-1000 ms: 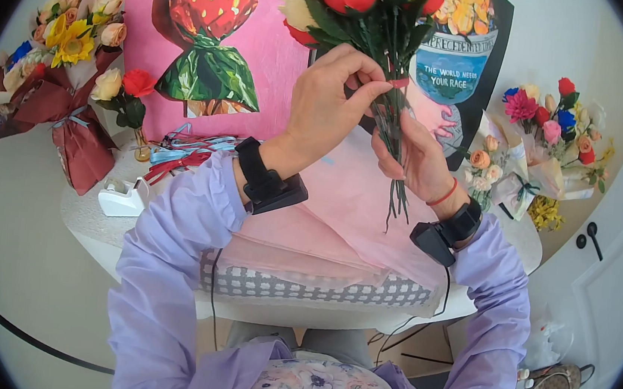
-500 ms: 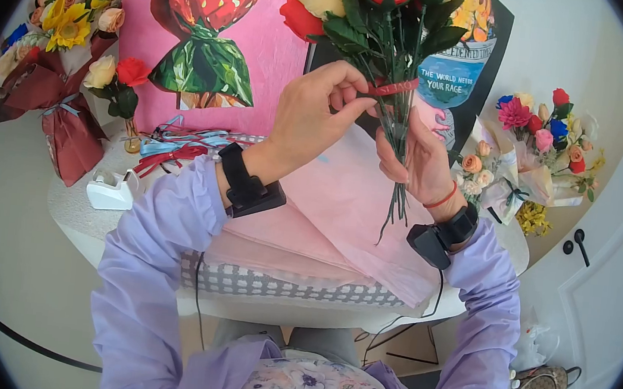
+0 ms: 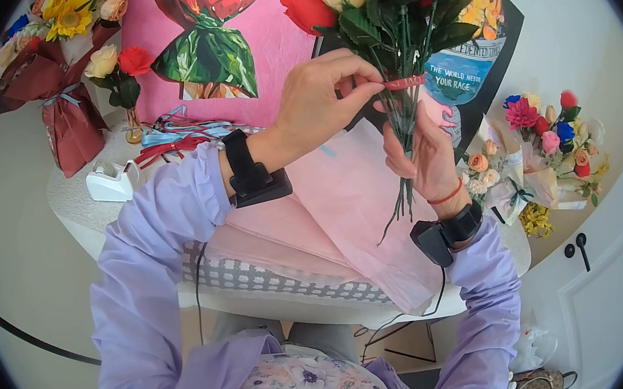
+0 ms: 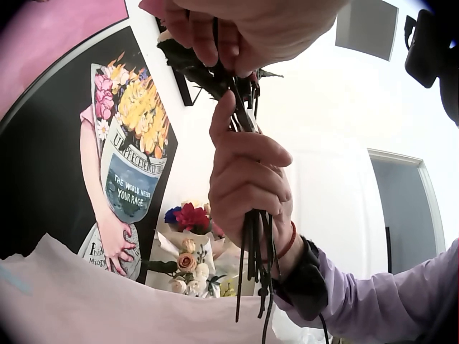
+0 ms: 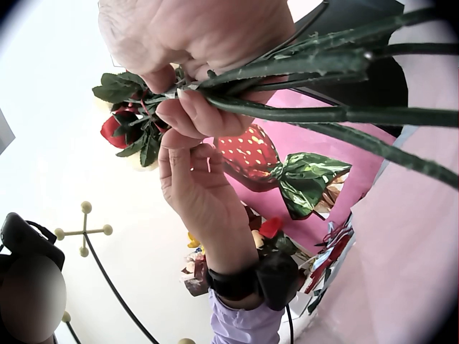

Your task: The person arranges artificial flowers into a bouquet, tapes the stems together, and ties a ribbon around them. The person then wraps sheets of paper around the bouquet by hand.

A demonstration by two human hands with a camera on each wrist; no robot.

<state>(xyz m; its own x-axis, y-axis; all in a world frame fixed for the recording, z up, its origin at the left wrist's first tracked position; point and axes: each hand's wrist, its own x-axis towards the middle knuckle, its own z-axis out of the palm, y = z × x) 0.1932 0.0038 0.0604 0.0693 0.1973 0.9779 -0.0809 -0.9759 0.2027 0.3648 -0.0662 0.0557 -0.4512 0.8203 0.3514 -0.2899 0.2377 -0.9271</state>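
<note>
A bunch of red and cream roses (image 3: 311, 8) with dark green stems (image 3: 401, 173) is held upright above the table. My right hand (image 3: 430, 155) grips the stems below the leaves, its fingers curled round them in the left wrist view. A red ribbon (image 3: 406, 82) lies across the stems just above that hand. At the ribbon's left end my left hand (image 3: 325, 94) pinches with thumb and forefinger. From the right wrist view, the stem ends (image 5: 401, 116) stick out past the right hand toward the camera.
Pink wrapping paper (image 3: 324, 218) covers the table's middle. Left are a tape dispenser (image 3: 112, 180), loose ribbons (image 3: 182, 137), a small vase (image 3: 134, 131) of roses and a brown-wrapped bouquet (image 3: 70, 134). Other bouquets (image 3: 524, 170) stand right. Two pictures, one of wrapped candy (image 3: 208, 57), stand behind.
The bunch has come lower in the head view and tilts a little differently. The red ribbon, bunched at the fingertips earlier, now shows as a band across the stems. Both hands keep their hold.
</note>
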